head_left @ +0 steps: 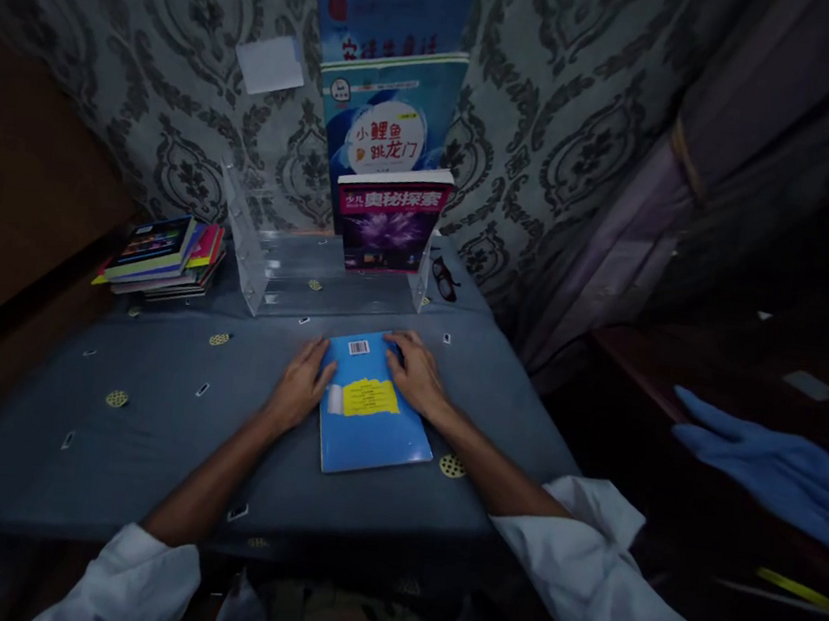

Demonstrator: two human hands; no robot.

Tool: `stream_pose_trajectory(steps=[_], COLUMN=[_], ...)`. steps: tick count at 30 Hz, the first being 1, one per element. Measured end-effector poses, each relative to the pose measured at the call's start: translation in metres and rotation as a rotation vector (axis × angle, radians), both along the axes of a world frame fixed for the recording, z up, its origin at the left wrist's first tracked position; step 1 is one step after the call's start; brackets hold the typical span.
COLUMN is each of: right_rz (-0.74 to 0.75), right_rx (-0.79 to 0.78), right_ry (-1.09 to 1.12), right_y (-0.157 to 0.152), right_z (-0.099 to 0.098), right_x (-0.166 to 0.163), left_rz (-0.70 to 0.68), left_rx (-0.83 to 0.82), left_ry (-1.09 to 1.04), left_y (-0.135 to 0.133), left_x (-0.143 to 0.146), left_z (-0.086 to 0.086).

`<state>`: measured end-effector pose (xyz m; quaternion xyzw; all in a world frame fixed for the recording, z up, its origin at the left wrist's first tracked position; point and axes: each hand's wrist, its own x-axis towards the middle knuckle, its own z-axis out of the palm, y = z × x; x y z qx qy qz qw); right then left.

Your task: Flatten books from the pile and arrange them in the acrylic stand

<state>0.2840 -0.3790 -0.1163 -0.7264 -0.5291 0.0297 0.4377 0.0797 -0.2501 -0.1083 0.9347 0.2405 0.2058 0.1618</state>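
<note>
A thin blue book [371, 416] with a yellow label and a barcode lies flat on the grey table [165, 431]. My left hand [302, 384] rests on its left edge with the fingers curled over the edge. On its upper right corner, my right hand [416, 371] lies with the fingers laid on the cover. Behind the book stands a clear acrylic stepped rack [291, 265]. It holds three upright books: a purple one [389, 219] in front, a blue one [389, 116] behind it and another blue one [395, 6] at the back.
A stack of colourful books [164, 255] lies at the table's far left. Dark glasses [444, 278] sit right of the rack. Small round tokens and tags dot the cloth. A blue-gloved hand of another person [773, 465] reaches in at the right. Patterned wall and curtain stand behind.
</note>
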Motion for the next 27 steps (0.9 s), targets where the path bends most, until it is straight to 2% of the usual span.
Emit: stream_pose_trajectory(steps=[10,19,27], right_rz=[-0.026,-0.029,-0.038], right_rx=[0.067,0.079,0.090], right_ry=[0.304,0.413,0.399], right_y=[0.006,0.008,0.010], right_z=[0.000,-0.003,-0.005], right_x=[0.016,0.017,0.019], left_rz=[-0.029,-0.092,-0.205], left_rx=[0.040,0.128,0.125], left_ry=[-0.079,-0.001,0.066], left_y=[0.009,0.009,0.006], left_x=[-0.007,0.000,0.022], left_z=[0.007,0.015,0.022])
